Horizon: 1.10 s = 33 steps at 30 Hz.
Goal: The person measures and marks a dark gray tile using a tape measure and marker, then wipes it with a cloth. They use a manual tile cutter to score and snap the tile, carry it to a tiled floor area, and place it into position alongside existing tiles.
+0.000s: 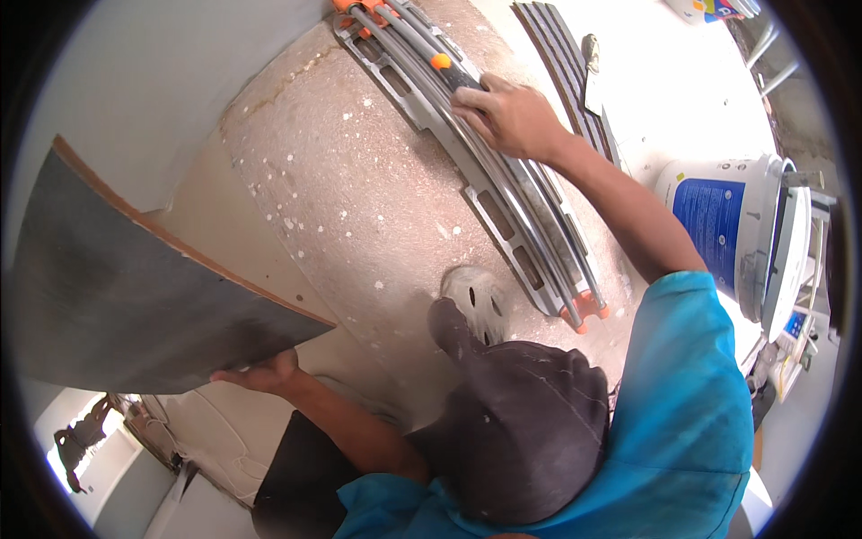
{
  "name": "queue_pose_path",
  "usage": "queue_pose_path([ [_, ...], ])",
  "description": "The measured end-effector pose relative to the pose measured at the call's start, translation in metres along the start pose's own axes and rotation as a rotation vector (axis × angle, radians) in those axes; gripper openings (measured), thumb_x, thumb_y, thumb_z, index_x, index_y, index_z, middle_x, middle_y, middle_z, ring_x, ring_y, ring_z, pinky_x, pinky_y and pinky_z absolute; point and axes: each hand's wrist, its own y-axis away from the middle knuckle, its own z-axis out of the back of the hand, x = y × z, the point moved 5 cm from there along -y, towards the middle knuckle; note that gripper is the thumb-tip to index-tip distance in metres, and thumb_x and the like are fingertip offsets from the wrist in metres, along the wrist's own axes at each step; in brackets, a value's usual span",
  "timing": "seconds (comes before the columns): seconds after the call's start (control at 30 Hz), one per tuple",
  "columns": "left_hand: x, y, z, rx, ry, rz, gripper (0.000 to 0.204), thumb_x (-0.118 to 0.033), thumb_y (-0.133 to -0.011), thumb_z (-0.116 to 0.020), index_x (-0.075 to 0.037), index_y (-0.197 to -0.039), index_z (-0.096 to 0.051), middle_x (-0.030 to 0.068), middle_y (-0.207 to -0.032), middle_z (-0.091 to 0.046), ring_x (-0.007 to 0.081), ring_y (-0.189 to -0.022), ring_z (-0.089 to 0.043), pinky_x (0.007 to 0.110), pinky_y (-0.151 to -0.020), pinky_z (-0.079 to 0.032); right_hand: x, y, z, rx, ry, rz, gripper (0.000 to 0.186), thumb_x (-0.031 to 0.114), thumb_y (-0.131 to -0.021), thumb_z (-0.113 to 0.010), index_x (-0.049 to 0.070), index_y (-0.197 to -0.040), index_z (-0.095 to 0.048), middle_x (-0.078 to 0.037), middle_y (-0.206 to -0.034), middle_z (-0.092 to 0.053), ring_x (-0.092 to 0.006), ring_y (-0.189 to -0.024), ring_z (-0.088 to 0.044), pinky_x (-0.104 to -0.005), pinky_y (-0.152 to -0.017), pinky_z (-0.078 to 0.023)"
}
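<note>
A large dark grey tile [171,296] with a reddish-brown edge is tilted up at the left. My left hand [260,372] grips its lower edge, the fingers partly hidden by it. Across the floor lies a long metal tile cutter [489,207] with twin rails and orange end pieces. My right hand [512,117] is closed around the cutter's dark handle, beside an orange knob [440,61]. What the fingertips touch is partly hidden.
Dark ridged strips [561,67] lie right of the cutter, with a putty knife [591,76] on them. A white bucket [754,234] with a blue label stands at the right. My shoe [476,301] is near the cutter. A pale wall [180,81] rises at the far left.
</note>
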Motion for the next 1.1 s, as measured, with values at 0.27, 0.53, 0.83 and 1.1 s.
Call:
queue_pose_path([
  [0.27, 0.011, 0.029, -0.001, -0.209, 0.319, 0.340, 0.096, -0.061, -0.073, -0.078, -0.012, -0.144, -0.038, 0.0079, -0.149, -0.038, 0.0295, -0.136, -0.038, 0.051, -0.114, -0.030, 0.031, 0.182, 0.030, 0.133, -0.055, -0.293, 0.058, 0.017, -0.088, -0.064, 0.009, -0.141, -0.041, -0.018, -0.098, -0.067, -0.0323, -0.078, -0.067, -0.0445, -0.064, -0.053],
  [0.53, 0.038, 0.010, -0.010, -0.074, 0.209, 0.330, 0.094, -0.066, -0.073, -0.074, -0.012, -0.142, -0.042, 0.0070, -0.147, -0.042, 0.0302, -0.135, -0.039, 0.052, -0.114, -0.031, 0.065, 0.398, 0.019, 0.737, -0.071, -0.837, 0.049, 0.025, -0.076, -0.067, 0.003, -0.117, -0.051, -0.020, -0.081, -0.066, -0.0411, -0.076, -0.065, -0.0492, -0.070, -0.051],
  [0.83, 0.078, -0.001, -0.011, 0.048, 0.071, 0.405, 0.098, -0.075, -0.078, -0.060, -0.008, -0.146, -0.037, 0.0102, -0.148, -0.041, 0.0312, -0.132, -0.043, 0.046, -0.114, -0.032, 0.044, 0.532, -0.031, 0.834, -0.411, -1.119, 0.036, 0.036, -0.075, -0.070, 0.009, -0.098, -0.067, -0.016, -0.095, -0.070, -0.0363, -0.094, -0.066, -0.0460, -0.082, -0.051],
  [1.1, 0.072, -0.008, 0.024, 0.590, -0.790, -0.654, 0.107, -0.082, -0.085, -0.030, 0.007, -0.145, -0.026, 0.0180, -0.144, -0.043, 0.0262, -0.129, -0.044, 0.039, -0.115, -0.030, 0.005, 0.478, 0.001, 0.770, -0.441, -1.042, 0.035, 0.020, -0.073, -0.079, 0.009, -0.104, -0.068, -0.007, -0.084, -0.071, -0.0209, -0.077, -0.069, -0.0358, -0.071, -0.055],
])
